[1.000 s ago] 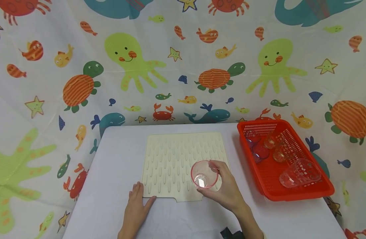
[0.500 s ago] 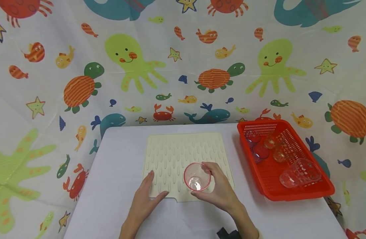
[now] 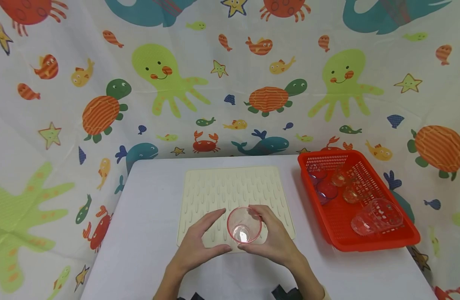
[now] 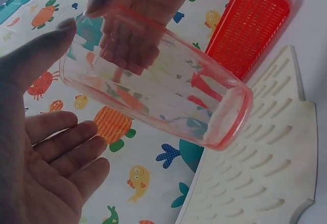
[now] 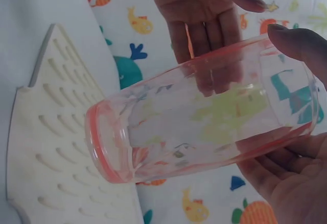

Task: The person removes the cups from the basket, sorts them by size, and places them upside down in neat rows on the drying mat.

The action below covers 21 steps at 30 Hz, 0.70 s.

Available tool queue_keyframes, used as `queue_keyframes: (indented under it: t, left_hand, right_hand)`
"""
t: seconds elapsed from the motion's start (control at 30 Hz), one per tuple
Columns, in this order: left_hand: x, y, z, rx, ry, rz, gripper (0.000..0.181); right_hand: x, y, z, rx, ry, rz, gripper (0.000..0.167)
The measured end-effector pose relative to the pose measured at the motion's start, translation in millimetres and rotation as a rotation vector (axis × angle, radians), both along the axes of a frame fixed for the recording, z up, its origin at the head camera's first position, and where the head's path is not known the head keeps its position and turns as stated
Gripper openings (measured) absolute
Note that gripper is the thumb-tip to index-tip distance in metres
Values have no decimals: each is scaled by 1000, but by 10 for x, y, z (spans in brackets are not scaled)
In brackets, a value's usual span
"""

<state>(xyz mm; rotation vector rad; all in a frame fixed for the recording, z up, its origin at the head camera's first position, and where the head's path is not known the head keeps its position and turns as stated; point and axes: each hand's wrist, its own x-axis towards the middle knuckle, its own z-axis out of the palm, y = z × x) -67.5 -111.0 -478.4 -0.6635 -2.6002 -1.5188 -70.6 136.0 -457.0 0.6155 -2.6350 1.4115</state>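
A tall pink-tinted clear drinking glass point(image 3: 244, 227) hangs mouth-up above the cream ridged mat point(image 3: 230, 187). My right hand point(image 3: 276, 239) grips it near the rim, with the thumb on the near side and fingers on the far side. To its left, my left hand point(image 3: 196, 241) is spread, thumb and fingers apart, facing the glass. In the left wrist view, the left thumb comes close to the rim of the glass point(image 4: 168, 86); whether it touches cannot be told. The right wrist view shows the glass's pink base point(image 5: 110, 142) over the mat.
On the right of the white table point(image 3: 151, 196) stands a red plastic basket point(image 3: 327, 237). Inside lie a tall clear glass point(image 3: 378, 216) and several smaller purple, pink and amber glass pieces. A cloth printed with sea animals point(image 3: 200, 54) hangs behind the table.
My left hand has lifted from the mat's left corner and moved right, beside the glass. My right hand has brought the glass slightly left and nearer.
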Motion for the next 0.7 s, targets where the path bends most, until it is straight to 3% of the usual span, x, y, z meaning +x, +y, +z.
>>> queue_keyframes:
  t: [0.37,0.53,0.7]
  left_hand:
    - [-69,94,75,70,40,-144,84]
    - [-84,93,90,111,35,-171,83]
    - [-96,86,100,98,51,-185,86]
  right_hand:
    - [-5,-11,18,-45,-31,111,88]
    - [-13,-5,36,-52,-44,154,90]
    - [-18,0,49,-72,-95,172,88]
